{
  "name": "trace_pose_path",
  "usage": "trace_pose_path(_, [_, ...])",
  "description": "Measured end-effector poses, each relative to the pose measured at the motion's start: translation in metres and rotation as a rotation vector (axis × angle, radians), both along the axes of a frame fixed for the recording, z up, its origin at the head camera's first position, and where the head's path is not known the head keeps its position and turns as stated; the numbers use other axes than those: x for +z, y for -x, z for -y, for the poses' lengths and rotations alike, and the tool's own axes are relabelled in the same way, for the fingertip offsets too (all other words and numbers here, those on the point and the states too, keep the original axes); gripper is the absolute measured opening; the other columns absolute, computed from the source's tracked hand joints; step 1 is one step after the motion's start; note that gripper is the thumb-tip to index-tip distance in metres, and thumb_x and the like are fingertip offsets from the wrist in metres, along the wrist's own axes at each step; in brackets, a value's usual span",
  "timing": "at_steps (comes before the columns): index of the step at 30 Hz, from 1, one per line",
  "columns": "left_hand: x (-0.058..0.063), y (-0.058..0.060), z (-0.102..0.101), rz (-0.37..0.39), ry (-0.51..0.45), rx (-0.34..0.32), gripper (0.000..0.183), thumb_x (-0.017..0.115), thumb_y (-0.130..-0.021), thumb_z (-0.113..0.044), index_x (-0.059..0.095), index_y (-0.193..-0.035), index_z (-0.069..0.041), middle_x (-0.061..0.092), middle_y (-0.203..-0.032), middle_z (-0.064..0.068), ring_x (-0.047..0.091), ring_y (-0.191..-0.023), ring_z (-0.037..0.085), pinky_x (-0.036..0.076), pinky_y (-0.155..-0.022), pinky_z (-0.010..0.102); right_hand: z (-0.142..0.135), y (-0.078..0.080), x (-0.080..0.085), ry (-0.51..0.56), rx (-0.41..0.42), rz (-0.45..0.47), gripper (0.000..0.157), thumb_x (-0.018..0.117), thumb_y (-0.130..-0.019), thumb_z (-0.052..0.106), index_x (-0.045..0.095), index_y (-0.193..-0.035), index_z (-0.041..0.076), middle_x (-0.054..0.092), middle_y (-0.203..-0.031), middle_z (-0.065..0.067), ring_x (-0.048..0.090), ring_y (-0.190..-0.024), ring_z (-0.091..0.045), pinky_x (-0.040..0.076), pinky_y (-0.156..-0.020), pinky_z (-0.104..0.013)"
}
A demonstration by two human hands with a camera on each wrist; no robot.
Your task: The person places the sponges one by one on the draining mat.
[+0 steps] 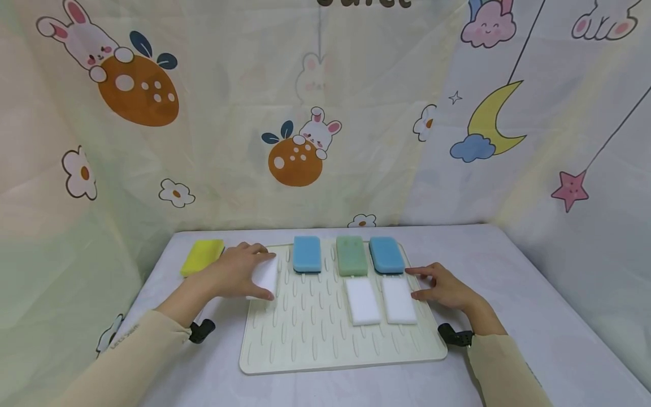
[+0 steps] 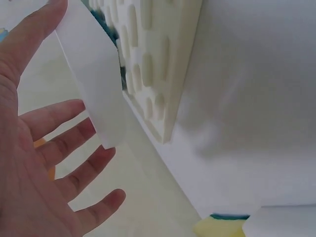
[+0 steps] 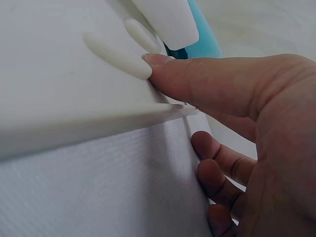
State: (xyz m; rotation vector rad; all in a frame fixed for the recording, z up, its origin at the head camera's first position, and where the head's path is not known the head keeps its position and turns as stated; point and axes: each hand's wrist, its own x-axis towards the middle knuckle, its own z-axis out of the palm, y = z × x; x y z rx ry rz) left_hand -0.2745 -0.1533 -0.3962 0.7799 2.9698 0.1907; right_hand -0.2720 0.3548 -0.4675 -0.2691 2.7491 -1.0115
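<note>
My left hand (image 1: 234, 271) holds a white sponge block (image 1: 265, 277) between thumb and fingers, at the upper left of a cream ridged mat (image 1: 310, 356). In the left wrist view, the thumb is on one edge of the block and fingertips are on the opposite edge. At the mat's right edge, my right hand (image 1: 445, 287) rests with thumb and index finger extended. Its thumb (image 3: 173, 74) touches the mat's surface in the right wrist view, and the other fingers bend beside the edge. Near that hand lie a white sponge block (image 1: 399, 301) and a blue sponge (image 1: 386, 255).
Along the mat's back are another blue sponge (image 1: 307, 254) and a green sponge (image 1: 351, 256). A second white block (image 1: 363, 301) lies on the right half. A yellow sponge (image 1: 202, 255) sits left of the mat, on the white-covered table (image 1: 513, 282). Printed cloth (image 1: 229, 141) hangs behind.
</note>
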Motion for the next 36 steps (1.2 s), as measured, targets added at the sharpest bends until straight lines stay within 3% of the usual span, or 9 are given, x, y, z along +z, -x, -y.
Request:
trace_pose_path(11, [-0.01,-0.002,-0.025,-0.009,-0.029,0.011,0.101,0.083,-0.069,-0.073,0.058,-0.149,-0.016,0.057,-0.144,0.005,0.052,-0.128,0.033,0.044,-0.105,0.057,-0.008,0.029,0.0,0.014,0.054,-0.011,0.068,0.087,-0.083,0.028,0.062,-0.144,0.013,0.049,-0.128,-0.021,0.044,-0.102,-0.028,0.041,-0.079,-0.035])
trace_pose_path(36, [-0.025,0.013,-0.079,-0.033,-0.057,0.078,0.101,0.08,-0.069,-0.078,0.058,-0.148,-0.018,0.057,-0.144,0.003,0.053,-0.125,0.031,0.044,-0.104,0.056,-0.024,0.095,-0.005,0.036,0.153,-0.027,0.068,0.086,-0.083,0.027,0.062,-0.144,0.011,0.048,-0.128,-0.022,0.043,-0.101,-0.027,0.039,-0.079,-0.035])
